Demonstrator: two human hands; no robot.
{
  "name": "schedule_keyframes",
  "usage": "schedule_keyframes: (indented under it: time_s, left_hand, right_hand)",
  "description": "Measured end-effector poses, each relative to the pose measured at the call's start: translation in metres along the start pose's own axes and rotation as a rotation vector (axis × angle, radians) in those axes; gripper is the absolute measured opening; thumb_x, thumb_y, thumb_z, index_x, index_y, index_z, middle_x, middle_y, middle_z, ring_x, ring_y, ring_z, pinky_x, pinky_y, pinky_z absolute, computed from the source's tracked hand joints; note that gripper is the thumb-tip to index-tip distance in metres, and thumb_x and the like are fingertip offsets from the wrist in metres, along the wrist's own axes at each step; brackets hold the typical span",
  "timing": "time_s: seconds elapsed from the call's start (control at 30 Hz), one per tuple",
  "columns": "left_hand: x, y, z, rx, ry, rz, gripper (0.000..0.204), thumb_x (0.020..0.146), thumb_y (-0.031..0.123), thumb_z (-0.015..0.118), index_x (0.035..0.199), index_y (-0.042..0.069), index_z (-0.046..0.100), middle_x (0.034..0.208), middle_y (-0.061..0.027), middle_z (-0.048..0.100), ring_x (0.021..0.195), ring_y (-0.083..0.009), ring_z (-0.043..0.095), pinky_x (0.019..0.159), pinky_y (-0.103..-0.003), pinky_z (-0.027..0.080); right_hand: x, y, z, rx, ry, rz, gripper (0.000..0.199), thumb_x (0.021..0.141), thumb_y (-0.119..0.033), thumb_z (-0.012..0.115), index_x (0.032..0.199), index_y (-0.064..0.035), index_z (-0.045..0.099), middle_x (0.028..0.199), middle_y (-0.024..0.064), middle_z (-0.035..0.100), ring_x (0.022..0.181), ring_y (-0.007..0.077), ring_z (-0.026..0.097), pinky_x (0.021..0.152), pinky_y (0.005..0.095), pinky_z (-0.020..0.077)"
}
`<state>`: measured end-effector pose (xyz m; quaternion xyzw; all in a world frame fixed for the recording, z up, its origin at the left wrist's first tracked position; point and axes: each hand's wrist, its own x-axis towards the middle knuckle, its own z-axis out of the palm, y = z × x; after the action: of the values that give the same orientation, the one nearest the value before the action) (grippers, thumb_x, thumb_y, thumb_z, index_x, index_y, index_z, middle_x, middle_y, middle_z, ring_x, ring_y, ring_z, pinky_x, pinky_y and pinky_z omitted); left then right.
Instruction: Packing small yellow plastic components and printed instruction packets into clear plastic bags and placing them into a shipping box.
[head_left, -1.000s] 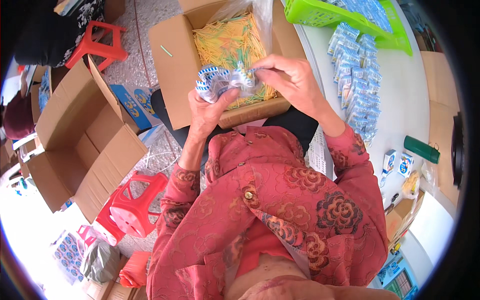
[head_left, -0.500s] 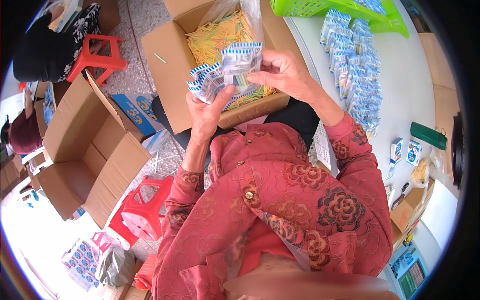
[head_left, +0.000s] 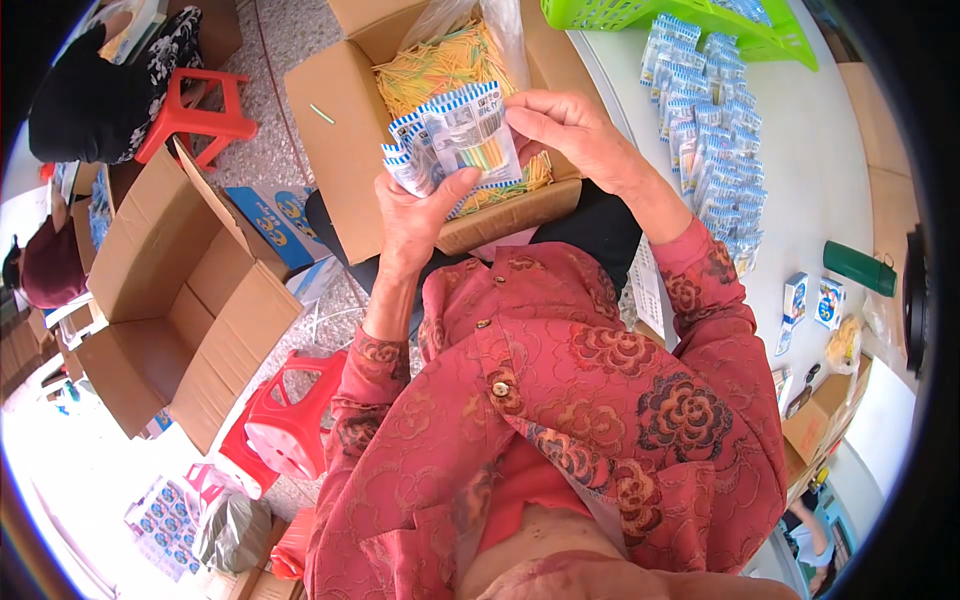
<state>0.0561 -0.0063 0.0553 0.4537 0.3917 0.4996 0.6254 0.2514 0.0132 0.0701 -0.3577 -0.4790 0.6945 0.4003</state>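
My left hand (head_left: 415,215) grips a fanned bundle of small clear packets (head_left: 408,160) with blue-and-white striped edges, its thumb across the front. Uppermost lies one packet (head_left: 465,135) with pale green, yellow and orange sticks showing through its lower part. At that packet's upper right edge, the thumb and forefinger of my right hand (head_left: 565,130) are closed together on it. Beneath both hands is an open cardboard box (head_left: 510,220), resting by my lap. It is heaped with loose thin sticks (head_left: 435,75), mostly yellow and orange, partly hidden by the packets.
Rows of filled packets (head_left: 700,150) lie on the white table (head_left: 800,190) to the right, below a green basket (head_left: 690,25). A dark green cylinder (head_left: 858,268) lies farther right. At left are an empty carton (head_left: 165,330), red stools (head_left: 195,110) and a seated person (head_left: 85,100).
The front packet has tilted and now lies over the bundle in my left hand. My right fingers have shifted from its lower right side to its upper right edge.
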Motion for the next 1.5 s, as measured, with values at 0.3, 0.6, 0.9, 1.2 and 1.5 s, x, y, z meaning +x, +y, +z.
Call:
schedule_keyframes:
  time_s: [0.3,0.6,0.9,1.2,1.5]
  left_hand:
    - [-0.001,-0.004,0.009,0.031,-0.009,-0.012,0.025,0.071,0.002,0.069,0.095,0.0,0.061,0.087,-0.0027,0.063,0.076,-0.0083,0.057,0.07,-0.024,0.047]
    - [-0.004,-0.008,0.007,0.07,-0.075,-0.083,0.016,0.076,0.005,0.063,0.09,0.0,0.058,0.083,-0.0083,0.062,0.074,-0.0145,0.059,0.071,-0.028,0.045]
    - [-0.005,-0.009,0.046,0.091,-0.231,-0.238,0.022,0.082,0.015,0.058,0.098,0.0,0.056,0.084,-0.0096,0.063,0.073,-0.0122,0.057,0.067,-0.023,0.045]
    - [-0.012,-0.001,0.057,0.136,-0.296,-0.232,0.024,0.084,0.012,0.053,0.103,-0.002,0.053,0.085,-0.0118,0.062,0.079,-0.0153,0.059,0.069,-0.025,0.047]
    - [-0.015,-0.012,0.049,0.04,-0.305,-0.291,0.021,0.083,0.011,0.055,0.099,-0.002,0.055,0.09,-0.014,0.062,0.084,-0.0215,0.061,0.074,-0.032,0.049]
  right_hand:
    - [-0.009,-0.004,-0.001,-0.177,-0.033,-0.106,0.025,0.081,-0.009,0.059,0.105,-0.0012,0.057,0.093,0.0008,0.059,0.083,0.0069,0.053,0.075,0.0229,0.0447]
    - [-0.14,-0.059,-0.093,-0.539,0.329,-0.038,0.025,0.08,-0.005,0.059,0.104,0.0011,0.057,0.092,0.0016,0.06,0.083,0.0066,0.053,0.075,0.0225,0.0446]
    - [-0.317,-0.028,-0.146,-0.836,0.606,0.408,0.025,0.076,-0.014,0.059,0.096,0.0019,0.058,0.075,-0.0006,0.056,0.068,0.0061,0.045,0.062,0.0224,0.0394]
    - [-0.32,0.015,-0.144,-0.89,0.897,0.275,0.02,0.07,-0.011,0.064,0.084,0.0002,0.054,0.069,0.0054,0.051,0.068,0.013,0.048,0.065,0.0269,0.042]
    - [-0.303,-0.005,-0.136,-1.096,0.964,0.195,0.045,0.071,-0.015,0.066,0.113,-0.0115,0.05,0.097,0.0027,0.055,0.084,0.0155,0.051,0.076,0.0298,0.0429]
